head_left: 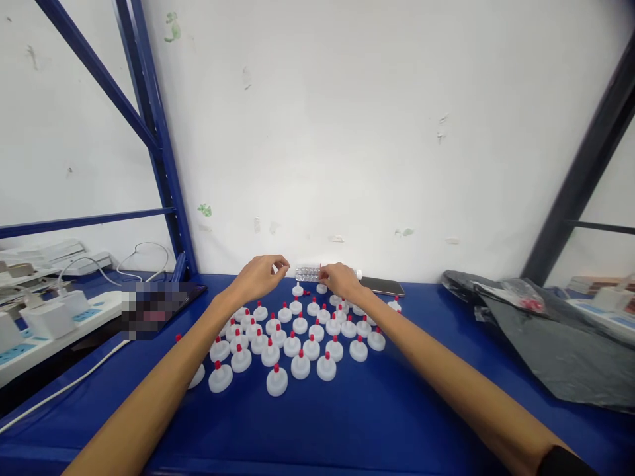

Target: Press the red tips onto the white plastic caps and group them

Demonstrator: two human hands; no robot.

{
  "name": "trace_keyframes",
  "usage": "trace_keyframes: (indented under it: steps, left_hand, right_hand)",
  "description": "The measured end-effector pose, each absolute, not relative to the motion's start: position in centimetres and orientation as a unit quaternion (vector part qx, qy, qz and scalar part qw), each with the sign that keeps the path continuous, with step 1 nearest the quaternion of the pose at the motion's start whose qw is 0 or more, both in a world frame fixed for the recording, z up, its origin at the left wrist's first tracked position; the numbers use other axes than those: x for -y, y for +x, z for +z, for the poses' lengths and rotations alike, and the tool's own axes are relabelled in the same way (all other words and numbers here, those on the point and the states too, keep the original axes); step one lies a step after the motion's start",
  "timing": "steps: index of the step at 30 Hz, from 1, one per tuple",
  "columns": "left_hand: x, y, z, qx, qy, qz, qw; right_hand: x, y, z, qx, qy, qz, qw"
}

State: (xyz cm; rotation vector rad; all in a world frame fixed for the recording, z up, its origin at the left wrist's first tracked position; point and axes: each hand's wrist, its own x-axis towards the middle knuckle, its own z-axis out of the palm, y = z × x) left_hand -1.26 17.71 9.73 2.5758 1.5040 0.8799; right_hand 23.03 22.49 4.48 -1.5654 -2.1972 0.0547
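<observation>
Many white round plastic lids with narrow spouts cover the blue table, most of them topped with a small red cap, such as the front lid [276, 381]. My left hand [262, 276] is raised over the back left of the group, thumb and fingertips curled together; whatever they hold is too small to make out. My right hand [341, 279] is at the back, its fingers pinched on a small red cap [321, 267]. Between the hands stands a white lid with a bare spout [297, 289], and loose red caps [306, 292] lie beside it.
A clear plastic bottle [306, 273] lies along the wall behind my right hand, near a dark phone [384, 286]. Power strips with white chargers [54, 317] and a partly blurred dark device [173, 301] are on the left. A grey plastic bag [540, 337] covers the right side.
</observation>
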Motion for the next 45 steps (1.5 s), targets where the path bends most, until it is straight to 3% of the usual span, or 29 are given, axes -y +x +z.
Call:
trace_keyframes:
  steps: [6, 11, 13, 15, 20, 27, 33, 40, 45]
  left_hand:
    - [-17.3, -0.7, 9.7, -0.469, 0.839, 0.269, 0.054]
    - [-16.8, -0.2, 9.9, -0.455, 0.849, 0.257, 0.075]
    - [-16.8, -0.3, 10.0, -0.459, 0.848, 0.258, 0.065]
    - [-17.0, -0.5, 10.0, -0.473, 0.84, 0.261, 0.048]
    - [-17.3, -1.0, 9.9, -0.512, 0.823, 0.248, 0.001]
    - [-17.6, -1.0, 9.6, -0.525, 0.822, 0.218, -0.032]
    - [-17.6, -0.9, 9.4, -0.526, 0.825, 0.205, -0.035]
    - [-17.5, -0.8, 9.4, -0.52, 0.828, 0.209, -0.024]
    - [-17.7, -0.8, 9.3, -0.502, 0.837, 0.219, 0.001]
  right_hand:
    - [-21.8, 22.1, 6.9, 0.804, -0.516, 0.073, 0.288]
    - [-20.9, 20.4, 8.7, 0.779, -0.361, 0.287, 0.425]
    - [-20.8, 20.2, 8.7, 0.766, -0.338, 0.325, 0.441]
    - [-21.1, 20.5, 8.3, 0.782, -0.369, 0.281, 0.416]
    - [-22.4, 21.8, 6.0, 0.857, -0.449, 0.069, 0.244]
    - [-23.2, 21.8, 3.9, 0.88, -0.446, 0.045, 0.156]
    - [-23.1, 21.7, 3.6, 0.883, -0.442, 0.05, 0.151]
    - [-23.1, 22.0, 5.1, 0.856, -0.435, 0.111, 0.255]
    - [-22.5, 21.4, 7.2, 0.787, -0.372, 0.255, 0.42]
